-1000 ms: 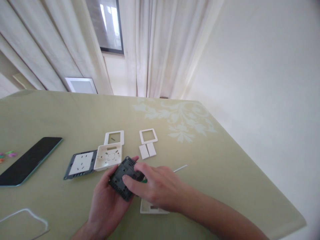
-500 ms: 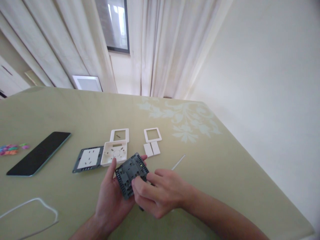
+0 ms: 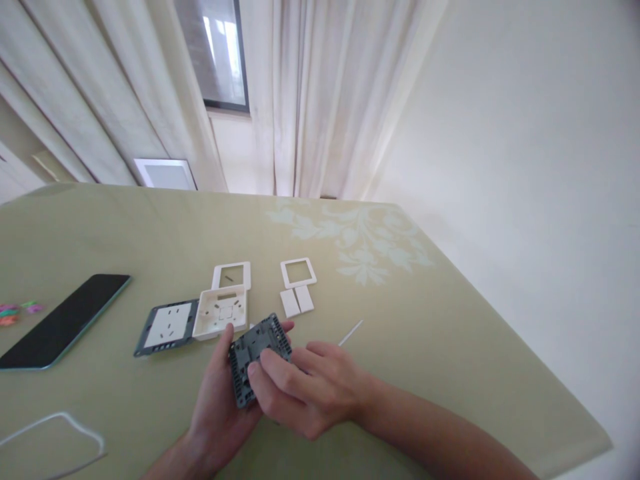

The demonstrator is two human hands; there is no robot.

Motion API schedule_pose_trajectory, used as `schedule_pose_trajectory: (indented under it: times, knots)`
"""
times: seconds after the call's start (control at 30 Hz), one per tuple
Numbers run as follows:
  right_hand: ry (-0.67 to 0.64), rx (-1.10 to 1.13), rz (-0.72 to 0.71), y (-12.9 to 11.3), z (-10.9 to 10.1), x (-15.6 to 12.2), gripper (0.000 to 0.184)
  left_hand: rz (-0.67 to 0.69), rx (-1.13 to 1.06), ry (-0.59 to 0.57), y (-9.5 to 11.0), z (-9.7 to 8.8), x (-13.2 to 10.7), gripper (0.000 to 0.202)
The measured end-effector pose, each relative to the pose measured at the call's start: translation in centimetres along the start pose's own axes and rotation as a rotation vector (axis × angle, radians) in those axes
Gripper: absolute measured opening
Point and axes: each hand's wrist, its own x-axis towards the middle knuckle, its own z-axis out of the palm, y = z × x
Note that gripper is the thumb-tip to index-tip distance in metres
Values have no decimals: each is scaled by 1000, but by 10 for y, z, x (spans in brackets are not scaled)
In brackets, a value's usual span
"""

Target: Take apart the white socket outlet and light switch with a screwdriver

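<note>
My left hand [image 3: 215, 407] cradles a dark grey square switch module [image 3: 255, 353] from below, thumb along its left edge. My right hand [image 3: 305, 387] is curled over the module's right side, fingers closed against it; whether it also grips a small tool is hidden. Just beyond lie a white back box [image 3: 220, 312], a grey-framed white socket plate [image 3: 165, 327] and a white frame [image 3: 231, 275]. Further right are a smaller white square frame [image 3: 298, 272] and two white rocker caps [image 3: 297, 302].
A black phone [image 3: 60, 320] lies at the left on the olive tablecloth [image 3: 150, 227], with small coloured bits [image 3: 15, 312] beside it. A thin white stick [image 3: 350, 332] lies right of my hands. A clear outline piece [image 3: 50, 433] sits front left. The table's right edge drops off.
The module has been tilted more upright between my hands, and my right fingers have closed further round it. A white part seen under my right hand a second ago is now hidden.
</note>
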Motion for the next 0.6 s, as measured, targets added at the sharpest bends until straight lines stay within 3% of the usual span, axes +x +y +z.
schedule_pose_trajectory:
  times: [0.1,0.33,0.43,0.5,0.6]
  knots:
    - [-30,-42,36,-2,4,-1,26,-19,61,101,1,1,0,70]
    - [-90,-4,148,8,13,-9,19,180,45,170,0,9,7,66]
    - [-87,85,263,20,10,-13,23,226,105,137,4,17,8,63]
    - [-77,108,263,25,7,-14,26,218,109,89,5,23,7,62]
    - [-19,85,227,26,5,-11,28,270,63,126,3,28,6,54]
